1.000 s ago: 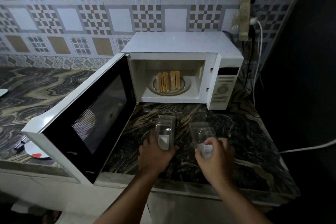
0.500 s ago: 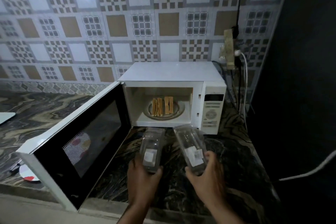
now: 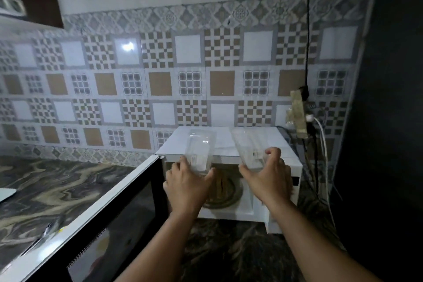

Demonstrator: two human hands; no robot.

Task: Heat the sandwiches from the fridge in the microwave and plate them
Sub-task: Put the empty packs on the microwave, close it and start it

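The white microwave (image 3: 226, 142) stands on the marble counter with its door (image 3: 109, 220) swung wide open to the left. Inside, the sandwiches (image 3: 223, 186) lie on the glass turntable (image 3: 229, 201), mostly hidden behind my hands. My left hand (image 3: 186, 186) grips an empty clear plastic sandwich box (image 3: 199, 151), raised to the level of the microwave's top. My right hand (image 3: 266, 177) grips a second empty clear box (image 3: 248, 146) beside it, over the top's right half. Whether the boxes touch the top I cannot tell.
A taped socket block (image 3: 298, 114) with plugs and cables hangs on the tiled wall right of the microwave. A dark wall closes off the right side. The marble counter (image 3: 52, 192) runs off to the left, with a white plate edge (image 3: 6, 193) at the far left.
Both hands have lifted the two empty clear boxes from the counter in front of the microwave up to its top. The view has tilted upward toward the wall.
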